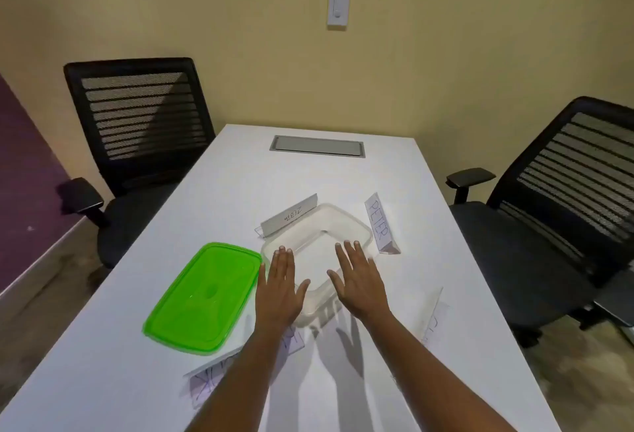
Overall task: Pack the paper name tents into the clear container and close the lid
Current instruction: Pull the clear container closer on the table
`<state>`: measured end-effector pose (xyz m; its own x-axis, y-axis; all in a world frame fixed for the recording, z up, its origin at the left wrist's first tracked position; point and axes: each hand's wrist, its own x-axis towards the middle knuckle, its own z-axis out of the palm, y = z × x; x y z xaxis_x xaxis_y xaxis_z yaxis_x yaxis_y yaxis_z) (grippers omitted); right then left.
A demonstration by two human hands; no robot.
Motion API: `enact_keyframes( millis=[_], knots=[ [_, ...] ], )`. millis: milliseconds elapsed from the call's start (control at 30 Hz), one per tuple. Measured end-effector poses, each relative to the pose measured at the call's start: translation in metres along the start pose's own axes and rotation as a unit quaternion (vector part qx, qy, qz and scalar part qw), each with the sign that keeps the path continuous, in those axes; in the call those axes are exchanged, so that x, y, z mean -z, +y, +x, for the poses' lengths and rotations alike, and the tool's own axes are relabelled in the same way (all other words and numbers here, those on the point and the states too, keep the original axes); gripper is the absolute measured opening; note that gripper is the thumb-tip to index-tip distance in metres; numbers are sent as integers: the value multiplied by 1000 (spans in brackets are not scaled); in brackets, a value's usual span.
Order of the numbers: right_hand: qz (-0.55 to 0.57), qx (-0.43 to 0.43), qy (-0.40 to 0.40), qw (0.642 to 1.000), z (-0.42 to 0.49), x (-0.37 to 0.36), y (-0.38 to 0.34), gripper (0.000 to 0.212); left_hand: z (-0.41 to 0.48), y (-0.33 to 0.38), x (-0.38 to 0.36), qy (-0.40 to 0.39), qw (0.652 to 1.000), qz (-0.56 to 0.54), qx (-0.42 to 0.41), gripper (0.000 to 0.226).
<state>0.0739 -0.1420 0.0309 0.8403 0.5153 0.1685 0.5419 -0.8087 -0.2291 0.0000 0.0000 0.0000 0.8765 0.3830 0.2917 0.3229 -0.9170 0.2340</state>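
- While the head view is looking down the white table (240,170), you are holding your left hand (279,289) and right hand (360,280) flat and spread over the clear container (346,225), grasping nothing.
- The container is sitting open and empty at mid-table, its green lid (202,297) lying just beside it on your left.
- Name tents are standing around it: one (290,215) touching its far rim, the "PETER" tent (380,225) just beside its right edge.
- Others are lying nearer you, partly hidden by your arms.
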Motion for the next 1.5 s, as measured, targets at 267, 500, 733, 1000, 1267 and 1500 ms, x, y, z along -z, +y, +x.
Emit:
enact_keyframes(
  millis=[267, 500, 733, 1000, 1267, 1500],
  knots=[
    [27, 1, -76, 997, -17, -27, -3, 78, -18, 0, -15, -98, 995, -32, 5, 66],
    [13, 7, -112, 994, -20, -31, -1, 73, -18, 0, -18, -68, 996, -51, 39, 66],
    [10, 7, -96, 995, -10, -31, 6, 72, -7, 3, -21, -90, 991, -21, 99, 84],
    [64, -4, -45, 997, 32, -15, 25, 89, 24, 16, -7, -149, 899, -230, 341, 75],
    [106, -87, -80, 987, 85, -4, 51, 54, 49, 17, -18, -184, 732, -410, 512, 50],
    [142, -181, -122, 966, 119, -8, 70, 37, 59, 13, -27, -176, 739, -407, 507, 47]
  ],
)
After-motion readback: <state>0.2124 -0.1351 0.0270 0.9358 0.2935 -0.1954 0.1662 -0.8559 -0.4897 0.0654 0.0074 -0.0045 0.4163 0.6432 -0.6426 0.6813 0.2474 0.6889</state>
